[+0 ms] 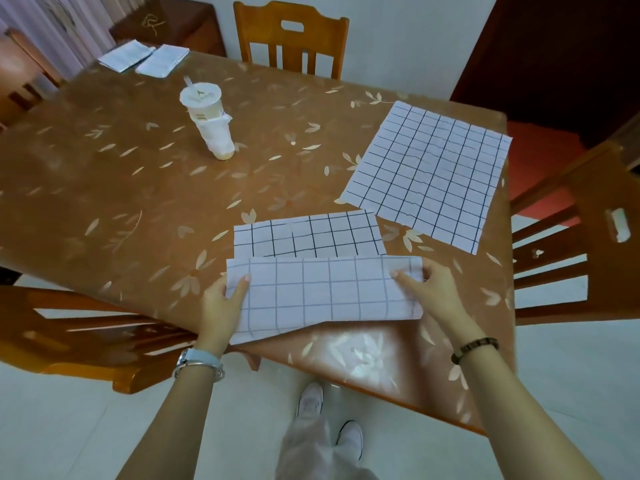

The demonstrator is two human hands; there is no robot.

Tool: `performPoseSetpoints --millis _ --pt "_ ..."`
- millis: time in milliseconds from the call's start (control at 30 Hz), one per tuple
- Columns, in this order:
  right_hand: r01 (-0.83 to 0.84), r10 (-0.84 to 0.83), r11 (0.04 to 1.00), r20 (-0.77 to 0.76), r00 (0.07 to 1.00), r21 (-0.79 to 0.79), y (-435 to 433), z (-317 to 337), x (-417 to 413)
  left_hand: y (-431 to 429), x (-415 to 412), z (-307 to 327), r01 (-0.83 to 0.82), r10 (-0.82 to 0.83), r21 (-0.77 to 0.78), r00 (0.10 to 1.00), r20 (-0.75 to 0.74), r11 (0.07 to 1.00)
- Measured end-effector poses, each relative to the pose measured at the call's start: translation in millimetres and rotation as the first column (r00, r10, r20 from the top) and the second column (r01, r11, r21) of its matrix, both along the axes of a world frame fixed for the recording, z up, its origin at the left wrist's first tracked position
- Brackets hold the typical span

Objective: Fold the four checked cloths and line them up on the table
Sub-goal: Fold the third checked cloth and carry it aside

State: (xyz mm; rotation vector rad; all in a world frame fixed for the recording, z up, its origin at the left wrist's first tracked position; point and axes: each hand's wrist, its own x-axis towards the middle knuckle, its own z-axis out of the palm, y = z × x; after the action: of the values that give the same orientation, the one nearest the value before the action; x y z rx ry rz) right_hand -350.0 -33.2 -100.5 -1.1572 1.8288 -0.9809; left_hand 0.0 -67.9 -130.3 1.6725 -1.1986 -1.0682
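Both forearms reach in from the near edge, roughly parallel, wrists low over the table (145, 188). The left hand (225, 299) pinches the left end of the checked cloth (329, 292): its thumb lies on top of the fabric, pointing away, and the other fingers are tucked out of sight under the edge. The right hand (429, 289) grips the right end the same way, with one digit stretched leftward across the top and the rest curled round the fabric. A watch and a bangle sit on the left wrist, and a beaded bracelet on the right.

The held cloth lies at the near middle of the table. Its near half is lifted and doubled over toward the far side, showing a paler face, while the bolder grid of the far half stays flat beyond it. Its near left corner hangs just past the table edge.

A second checked cloth (429, 171) lies spread flat on the far right, apart from the held one. On the far left corner sit one folded cloth (128, 55) and another folded cloth (162, 60), side by side. A cup (207, 123) with a straw stands left of centre.
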Motion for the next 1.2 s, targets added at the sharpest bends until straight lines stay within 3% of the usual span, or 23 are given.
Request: performPoseSetpoints --millis 233,333,433,633,800,1100,1200 --pt "0.056 -0.054 0.998 -0.087 0.995 0.029 -63 -11 8 -56 3 -11 -0.081 0.084 0.078 0.996 -0.032 0.994" --pt "0.062 -0.060 0.998 -0.056 0.997 0.030 -84 -10 17 -79 9 -21 -0.115 0.116 0.144 0.993 0.002 0.983" --pt "0.063 -0.062 0.997 -0.028 0.998 0.037 -102 -17 22 -94 14 -25 -0.117 0.111 0.199 0.993 0.039 0.973" --pt "0.126 -0.112 0.985 -0.120 0.986 0.118 -129 -34 22 -118 13 -25 -0.077 0.053 0.215 0.992 0.115 0.974" --pt "0.199 -0.168 0.960 -0.167 0.972 0.194 -149 -57 14 -140 6 -34 -0.053 0.037 0.204 0.996 0.081 0.978" --pt "0.168 -0.106 0.953 -0.241 0.965 0.254 -176 -76 7 -161 -2 -48 -0.257 0.205 0.291 0.958 0.200 0.922" --pt "0.171 -0.099 0.948 -0.263 0.960 0.268 -181 -79 5 -163 -6 -48 -0.272 0.191 0.327 0.947 0.259 0.905"
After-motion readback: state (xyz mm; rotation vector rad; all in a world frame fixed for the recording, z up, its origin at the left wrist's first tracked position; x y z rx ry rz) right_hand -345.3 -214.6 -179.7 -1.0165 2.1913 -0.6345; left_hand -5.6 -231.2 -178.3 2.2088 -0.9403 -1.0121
